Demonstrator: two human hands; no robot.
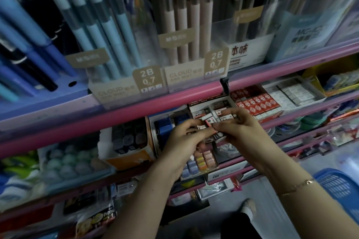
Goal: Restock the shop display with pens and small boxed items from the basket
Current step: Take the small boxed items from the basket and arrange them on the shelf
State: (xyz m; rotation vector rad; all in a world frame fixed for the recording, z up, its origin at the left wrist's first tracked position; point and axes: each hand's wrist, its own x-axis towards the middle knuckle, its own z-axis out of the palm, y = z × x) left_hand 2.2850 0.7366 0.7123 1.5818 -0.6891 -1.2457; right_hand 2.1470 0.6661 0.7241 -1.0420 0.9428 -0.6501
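Both hands meet in front of an open display box point(210, 105) of small white boxed items on the second shelf tier. My left hand point(184, 138) grips a bunch of the small boxes point(202, 127) against its fingers. My right hand point(237, 125) pinches one small red-and-white box point(210, 122) between thumb and fingertips, just over the display box's front edge. The blue basket point(342, 186) sits low at the far right, partly cut off by the frame. Pens point(101, 25) stand in clear holders on the top shelf.
A pink shelf rail point(155, 101) runs just above the hands. Red boxed items point(256, 103) and white ones point(293, 93) fill trays to the right. A blue item point(165, 128) and a tray of dark blocks point(128, 137) lie left. Coloured small boxes point(202, 160) sit below.
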